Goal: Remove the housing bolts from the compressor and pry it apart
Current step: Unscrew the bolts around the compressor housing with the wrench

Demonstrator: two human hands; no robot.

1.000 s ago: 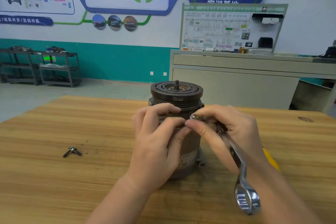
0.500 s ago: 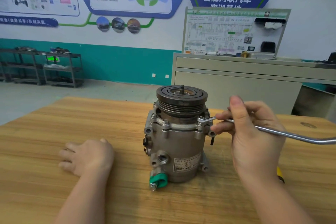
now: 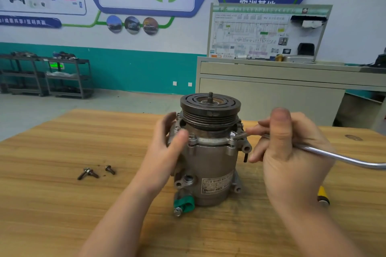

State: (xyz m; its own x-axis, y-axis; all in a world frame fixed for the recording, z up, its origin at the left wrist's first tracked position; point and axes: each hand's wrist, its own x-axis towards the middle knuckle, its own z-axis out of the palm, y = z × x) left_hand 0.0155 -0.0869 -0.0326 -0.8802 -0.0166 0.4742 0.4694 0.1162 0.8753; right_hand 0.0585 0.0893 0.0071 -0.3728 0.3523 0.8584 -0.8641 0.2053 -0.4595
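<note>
Your left hand [image 3: 167, 152] now up off the table [image 3: 62, 204], fingers loosely cupping the upright compressor [image 3: 208, 152] mid-table, your right hand [image 3: 286, 152] gripping the wrench [image 3: 334, 156] on a housing bolt [image 3: 235, 136], loose bolts [image 3: 94, 171] left, yellow handle [image 3: 322, 194] behind your wrist.

Both forearms bare up to frame edge, no sleeves showing. Left hand [image 3: 167, 152] and right hand [image 3: 292, 152] ungloved. Nails trimmed short. No visible rings or watch.

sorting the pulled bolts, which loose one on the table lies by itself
The right-hand loose bolt, the one nearest the compressor. It lies apart, while the other two bolts lie crossed and touching, farther left.
</note>
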